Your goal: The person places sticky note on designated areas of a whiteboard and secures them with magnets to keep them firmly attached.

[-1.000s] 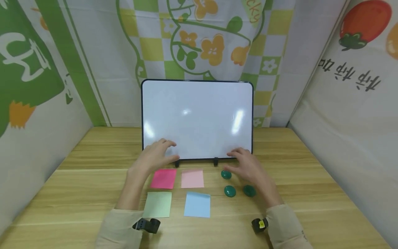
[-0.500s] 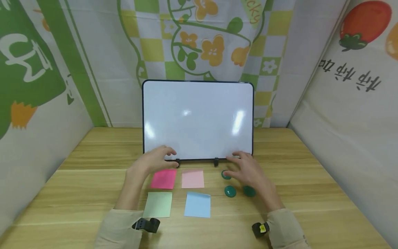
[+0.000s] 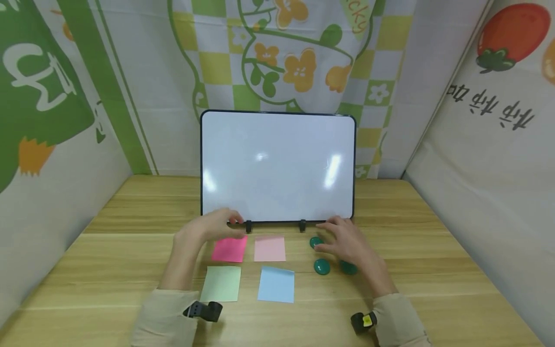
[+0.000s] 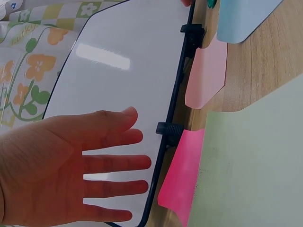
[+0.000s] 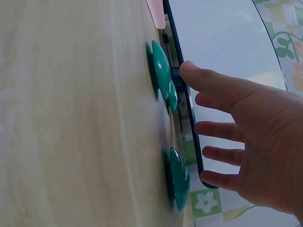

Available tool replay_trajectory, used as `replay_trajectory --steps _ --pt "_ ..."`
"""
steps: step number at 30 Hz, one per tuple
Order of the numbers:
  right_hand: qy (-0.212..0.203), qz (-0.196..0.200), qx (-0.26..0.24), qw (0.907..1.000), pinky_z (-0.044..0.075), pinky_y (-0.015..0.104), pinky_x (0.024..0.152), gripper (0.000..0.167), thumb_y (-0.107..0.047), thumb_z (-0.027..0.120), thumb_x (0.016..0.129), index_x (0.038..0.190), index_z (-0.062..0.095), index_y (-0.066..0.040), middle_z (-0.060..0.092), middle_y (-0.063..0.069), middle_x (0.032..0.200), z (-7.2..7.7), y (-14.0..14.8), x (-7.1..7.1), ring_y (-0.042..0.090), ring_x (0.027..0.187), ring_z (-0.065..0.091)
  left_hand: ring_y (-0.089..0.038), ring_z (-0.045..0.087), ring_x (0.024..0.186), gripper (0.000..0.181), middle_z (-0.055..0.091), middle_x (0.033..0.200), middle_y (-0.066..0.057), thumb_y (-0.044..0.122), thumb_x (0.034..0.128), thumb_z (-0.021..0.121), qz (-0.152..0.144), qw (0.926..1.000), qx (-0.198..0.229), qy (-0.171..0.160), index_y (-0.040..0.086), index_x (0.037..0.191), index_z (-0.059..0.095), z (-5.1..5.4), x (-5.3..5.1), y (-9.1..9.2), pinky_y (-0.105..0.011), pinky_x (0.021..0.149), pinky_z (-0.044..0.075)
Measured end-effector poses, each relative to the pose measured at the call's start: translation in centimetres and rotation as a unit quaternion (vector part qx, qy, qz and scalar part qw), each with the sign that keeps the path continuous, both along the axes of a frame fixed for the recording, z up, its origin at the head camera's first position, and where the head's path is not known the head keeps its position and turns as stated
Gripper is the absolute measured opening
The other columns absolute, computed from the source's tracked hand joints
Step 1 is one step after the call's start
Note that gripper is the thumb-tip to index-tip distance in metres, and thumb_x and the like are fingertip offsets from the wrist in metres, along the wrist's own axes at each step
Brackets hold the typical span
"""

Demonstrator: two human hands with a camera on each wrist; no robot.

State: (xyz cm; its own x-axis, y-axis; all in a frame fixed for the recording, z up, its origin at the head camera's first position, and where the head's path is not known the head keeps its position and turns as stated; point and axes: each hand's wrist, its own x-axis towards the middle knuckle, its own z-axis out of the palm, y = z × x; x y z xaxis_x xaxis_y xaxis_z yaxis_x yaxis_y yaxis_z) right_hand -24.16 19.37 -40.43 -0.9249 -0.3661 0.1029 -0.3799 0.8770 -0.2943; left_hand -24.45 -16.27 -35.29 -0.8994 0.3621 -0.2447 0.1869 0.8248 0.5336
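My left hand (image 3: 214,225) hovers at the whiteboard's lower left, just above a hot pink sticky note (image 3: 230,249). Its fingers are spread and hold nothing; the left wrist view shows the palm (image 4: 42,175) before the board. At the lower right, my right hand (image 3: 347,241) reaches over several glossy green domed discs. One disc (image 3: 315,242) lies by the thumb, another (image 3: 322,266) is nearer me, and a third (image 3: 348,267) is partly hidden under the wrist. In the right wrist view that hand (image 5: 255,127) is empty with fingers extended, apart from the discs (image 5: 179,179).
The whiteboard (image 3: 277,166) stands upright on black feet (image 3: 302,225). Pale pink (image 3: 270,248), green (image 3: 221,284) and blue (image 3: 276,285) sticky notes lie flat on the wooden table (image 3: 433,289). Printed cloth (image 3: 299,72) hangs behind and at both sides.
Both hands have sunk a little toward the table. The right hand now covers more of the discs. Notes, discs and whiteboard have stayed put; the head view has shifted slightly.
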Motion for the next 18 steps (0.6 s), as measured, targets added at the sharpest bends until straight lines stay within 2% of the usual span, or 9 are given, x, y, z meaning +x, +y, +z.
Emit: replay_trajectory --steps 9,18 --pt "0.004 0.011 -0.016 0.9998 0.047 0.055 0.1 0.052 -0.043 0.078 0.083 0.128 0.067 -0.018 0.058 0.012 0.131 -0.8 0.3 -0.1 0.034 0.122 0.052 -0.032 0.055 0.124 0.052 0.058 0.135 -0.014 0.034 0.0923 0.067 -0.007 0.9998 -0.007 -0.014 0.008 0.135 0.057 -0.2 0.0 -0.3 -0.053 0.102 0.046" --pt "-0.017 0.012 -0.067 0.9975 0.042 0.059 0.105 0.053 -0.041 0.078 0.084 0.129 0.066 -0.016 0.054 0.016 0.138 -1.2 0.5 -0.1 0.039 0.126 0.05 -0.032 0.054 0.124 0.052 0.057 0.135 -0.015 0.033 0.0913 0.068 -0.005 0.9998 -0.009 -0.019 0.009 0.135 0.057 -0.2 0.0 -0.4 -0.054 0.102 0.045"
